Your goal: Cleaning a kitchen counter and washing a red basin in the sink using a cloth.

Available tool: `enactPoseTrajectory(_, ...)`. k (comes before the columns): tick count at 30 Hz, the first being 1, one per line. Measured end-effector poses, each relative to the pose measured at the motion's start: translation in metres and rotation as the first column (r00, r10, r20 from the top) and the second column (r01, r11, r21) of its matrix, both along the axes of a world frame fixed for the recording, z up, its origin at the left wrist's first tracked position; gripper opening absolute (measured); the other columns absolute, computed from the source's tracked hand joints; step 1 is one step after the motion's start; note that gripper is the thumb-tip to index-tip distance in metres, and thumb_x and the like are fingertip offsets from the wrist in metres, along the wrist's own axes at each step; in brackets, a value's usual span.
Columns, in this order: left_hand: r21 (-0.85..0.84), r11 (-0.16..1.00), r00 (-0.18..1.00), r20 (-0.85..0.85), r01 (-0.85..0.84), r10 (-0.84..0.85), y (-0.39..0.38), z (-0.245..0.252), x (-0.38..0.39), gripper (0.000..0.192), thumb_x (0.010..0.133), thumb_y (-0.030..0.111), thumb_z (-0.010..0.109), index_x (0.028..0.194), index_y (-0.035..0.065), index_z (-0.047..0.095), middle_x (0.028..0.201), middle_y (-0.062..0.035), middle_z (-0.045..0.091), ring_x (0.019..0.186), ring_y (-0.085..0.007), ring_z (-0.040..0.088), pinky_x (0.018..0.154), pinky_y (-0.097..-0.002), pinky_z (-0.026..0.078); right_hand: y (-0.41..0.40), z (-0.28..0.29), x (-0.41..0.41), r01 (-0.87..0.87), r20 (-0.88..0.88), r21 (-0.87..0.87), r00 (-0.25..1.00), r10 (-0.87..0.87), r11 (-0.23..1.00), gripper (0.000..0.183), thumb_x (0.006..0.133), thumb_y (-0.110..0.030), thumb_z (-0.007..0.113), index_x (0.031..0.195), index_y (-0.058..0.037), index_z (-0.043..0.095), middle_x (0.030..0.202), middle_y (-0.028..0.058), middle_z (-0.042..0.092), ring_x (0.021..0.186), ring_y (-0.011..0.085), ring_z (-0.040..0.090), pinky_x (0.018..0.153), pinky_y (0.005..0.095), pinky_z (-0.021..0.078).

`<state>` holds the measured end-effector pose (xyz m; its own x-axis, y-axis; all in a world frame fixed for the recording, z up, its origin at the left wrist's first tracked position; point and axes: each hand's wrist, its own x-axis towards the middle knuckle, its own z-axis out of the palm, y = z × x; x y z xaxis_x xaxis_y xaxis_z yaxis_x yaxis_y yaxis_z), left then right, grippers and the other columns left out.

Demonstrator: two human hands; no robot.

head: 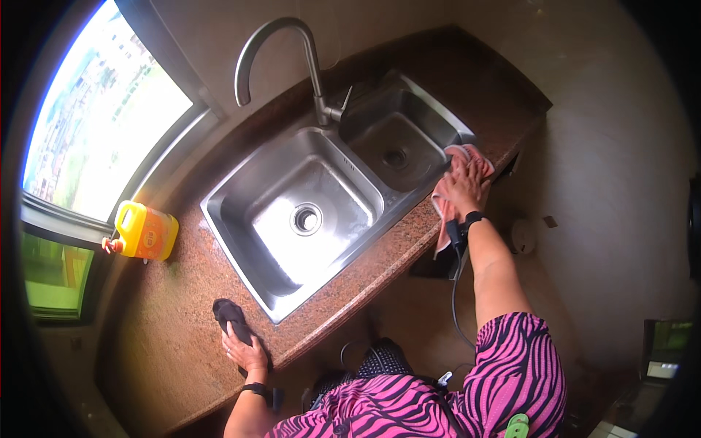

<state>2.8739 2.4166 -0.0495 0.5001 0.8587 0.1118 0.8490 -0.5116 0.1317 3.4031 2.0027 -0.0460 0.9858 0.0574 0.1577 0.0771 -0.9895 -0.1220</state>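
Note:
My right hand [464, 185] presses a pink cloth [444, 207] onto the front rim and counter edge by the small basin, fingers spread over it. Part of the cloth hangs over the counter's front edge. Down at the lower left, my left hand [244, 348] holds a bunched dark cloth [229, 312] against the granite countertop [186, 328]. Between the hands sits a stainless steel double-bowl sink [350, 261]. Its large bowl [274, 246] shows a bright wet-looking sheen around the drain [306, 219]. The smaller bowl [378, 139] lies in shadow.
A tall curved faucet [313, 65] with a side lever rises behind the sink. At the left, a yellow jug [147, 230] with a red pump stands near the window [109, 126]. A cable [454, 298] hangs from a dark device at my right wrist.

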Motion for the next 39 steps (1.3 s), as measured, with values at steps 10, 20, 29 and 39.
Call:
enactPoseTrajectory(10,0.001,1.0,0.999,0.044,0.02,-0.02,-0.002,0.001,0.004,0.075,0.077,0.022,0.066,0.145,0.0198,0.034,0.145,-0.0129,0.036,0.132,-0.037,0.035,0.106,-0.0527,0.03,0.014,-0.014,-0.014,-0.325,0.092,-0.018,0.941,0.326,0.945,0.042,0.084,-0.036,0.057,0.123,-0.0193,0.057,0.144,0.0157,0.04,0.136,0.0369,0.031,0.108,0.0637,0.022)
enactPoseTrajectory(20,-0.051,0.999,0.999,0.041,0.014,-0.012,-0.003,0.005,0.002,0.082,0.075,0.03,0.071,0.146,0.0211,0.032,0.147,-0.0127,0.033,0.136,-0.0344,0.031,0.107,-0.0539,0.029,0.118,0.009,-0.144,-0.679,-0.031,0.167,0.721,0.692,0.715,0.038,0.081,-0.026,0.063,0.118,-0.0167,0.062,0.128,0.011,0.055,0.135,0.0366,0.032,0.113,0.0558,0.0196)
enactPoseTrajectory(29,0.01,0.999,0.993,0.109,0.039,-0.04,0.003,0.008,-0.009,0.08,0.073,0.028,0.073,0.143,0.0192,0.037,0.145,-0.0132,0.037,0.132,-0.0344,0.035,0.105,-0.0519,0.031,0.147,0.018,-0.147,-0.555,-0.244,0.165,0.778,0.579,0.815,0.039,0.089,-0.035,0.054,0.124,-0.0166,0.053,0.137,0.0097,0.044,0.135,0.034,0.029,0.106,0.0629,0.0264)
enactPoseTrajectory(39,-0.001,0.999,0.991,0.127,0.044,-0.044,-0.001,0.009,0.005,0.081,0.067,0.025,0.073,0.14,0.0179,0.04,0.142,-0.0138,0.039,0.131,-0.0347,0.036,0.105,-0.0519,0.031,0.197,-0.027,-0.003,-0.266,-0.278,0.549,0.836,0.473,0.792,0.033,0.093,-0.021,0.046,0.121,-0.0055,0.058,0.131,0.0167,0.055,0.11,0.0302,0.06,0.094,0.0369,0.0483)
